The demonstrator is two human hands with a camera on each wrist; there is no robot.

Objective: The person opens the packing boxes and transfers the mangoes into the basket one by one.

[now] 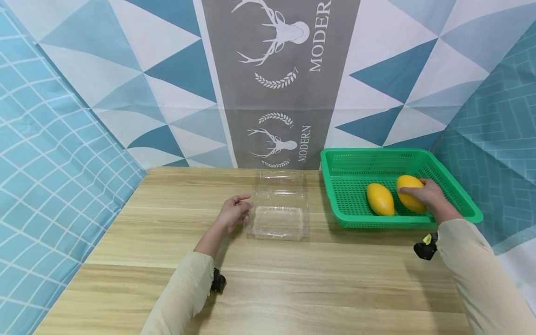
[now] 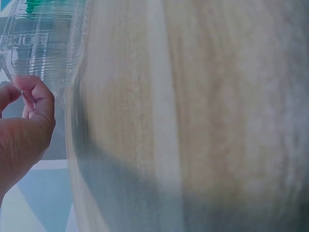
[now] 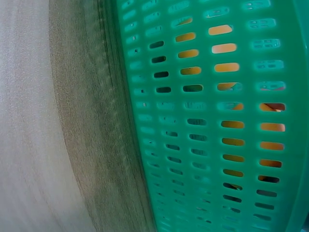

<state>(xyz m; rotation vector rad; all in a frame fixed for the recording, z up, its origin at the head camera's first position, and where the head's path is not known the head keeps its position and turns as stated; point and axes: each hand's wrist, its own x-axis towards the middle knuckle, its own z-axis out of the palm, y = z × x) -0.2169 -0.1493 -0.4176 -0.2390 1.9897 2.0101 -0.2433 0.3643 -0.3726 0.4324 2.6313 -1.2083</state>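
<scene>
A clear plastic clamshell box (image 1: 278,222) lies opened out on the wooden table. Beside its left edge is my left hand (image 1: 235,212), fingers loosely bent and fingertips right at the rim. The left wrist view shows that hand's thumb and index finger (image 2: 36,89) close together by the clear plastic. Over at the right, my right hand (image 1: 428,195) grips a yellow mango (image 1: 408,182) inside the green basket (image 1: 341,218). Another mango (image 1: 380,199) lies on the basket floor just left of it. In the right wrist view, the basket's slotted wall (image 3: 203,145) mostly hides the yellow fruit.
The wooden table (image 1: 293,288) runs up to a patterned cloth backdrop (image 1: 176,93). Blue cloth hangs at the left (image 1: 54,177) and right (image 1: 498,153). The basket's raised walls surround the mangoes. Black wrist cameras (image 1: 217,281) are strapped below both hands.
</scene>
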